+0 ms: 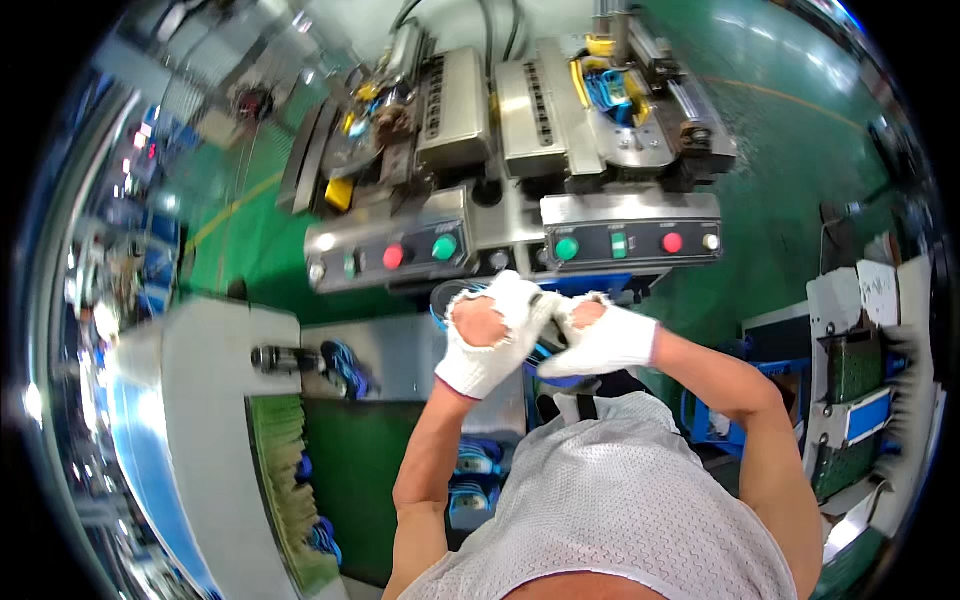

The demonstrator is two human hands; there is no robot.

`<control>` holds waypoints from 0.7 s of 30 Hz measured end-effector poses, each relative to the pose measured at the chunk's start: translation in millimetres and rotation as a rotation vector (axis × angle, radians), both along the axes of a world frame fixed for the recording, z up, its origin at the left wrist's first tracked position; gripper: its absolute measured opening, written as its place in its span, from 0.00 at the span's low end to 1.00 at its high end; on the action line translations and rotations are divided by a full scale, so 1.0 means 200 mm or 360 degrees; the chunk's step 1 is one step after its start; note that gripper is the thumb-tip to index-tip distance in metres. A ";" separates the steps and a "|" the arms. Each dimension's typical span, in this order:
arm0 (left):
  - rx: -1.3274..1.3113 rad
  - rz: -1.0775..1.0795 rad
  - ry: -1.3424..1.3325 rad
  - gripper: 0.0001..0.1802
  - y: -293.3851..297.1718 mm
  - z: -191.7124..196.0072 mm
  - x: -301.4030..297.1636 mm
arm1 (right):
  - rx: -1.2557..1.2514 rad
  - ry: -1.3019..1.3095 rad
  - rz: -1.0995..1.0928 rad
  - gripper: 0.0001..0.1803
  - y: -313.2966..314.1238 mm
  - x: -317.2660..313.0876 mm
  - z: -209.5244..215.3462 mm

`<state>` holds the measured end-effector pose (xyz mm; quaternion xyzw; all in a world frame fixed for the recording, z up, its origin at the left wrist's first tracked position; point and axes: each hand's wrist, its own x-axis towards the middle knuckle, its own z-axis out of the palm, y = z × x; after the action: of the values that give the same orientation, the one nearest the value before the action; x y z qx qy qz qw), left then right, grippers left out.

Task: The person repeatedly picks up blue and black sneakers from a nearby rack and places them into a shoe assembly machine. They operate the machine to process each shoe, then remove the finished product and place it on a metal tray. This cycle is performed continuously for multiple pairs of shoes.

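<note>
My left hand (pixel 495 335) and my right hand (pixel 608 338) wear white knit gloves with torn holes over their backs. They meet in front of me, just below the machine's control panels, with fingers closed and bent toward each other. Between and behind them show parts of a blue and dark shoe (pixel 566 381), mostly hidden by the gloves. Above the hands, the left control panel (pixel 375 262) and right control panel (pixel 640 243) carry red, green and white buttons.
Beyond the panels stands a two-station machine (pixel 530 110) with a blue shoe-like piece (pixel 608 92) at its right station. Blue shoes (pixel 475 475) lie on a grey rack (pixel 400 350) at left. A white cabinet (pixel 210 390) stands farther left; a blue cart (pixel 725 430) is at right.
</note>
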<state>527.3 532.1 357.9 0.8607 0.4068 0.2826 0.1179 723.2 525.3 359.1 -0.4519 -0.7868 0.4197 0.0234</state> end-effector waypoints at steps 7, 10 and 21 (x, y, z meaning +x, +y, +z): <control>0.0024 -0.0453 -0.0396 0.19 0.48 0.21 0.85 | -0.0121 0.0510 -0.1153 0.41 0.11 0.76 -0.27; 0.0384 -0.0173 -0.0330 0.24 0.84 0.12 1.07 | -0.0641 0.1366 -0.1632 0.32 0.00 0.99 -0.22; -0.0771 0.0869 -0.0005 0.49 2.17 -0.74 1.63 | -0.0391 0.2137 -0.2741 0.13 -0.36 1.26 -0.44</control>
<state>853.3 965.6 209.8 0.6671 0.6765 0.2004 0.2391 974.5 454.0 271.0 -0.5286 0.0122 0.4988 0.6868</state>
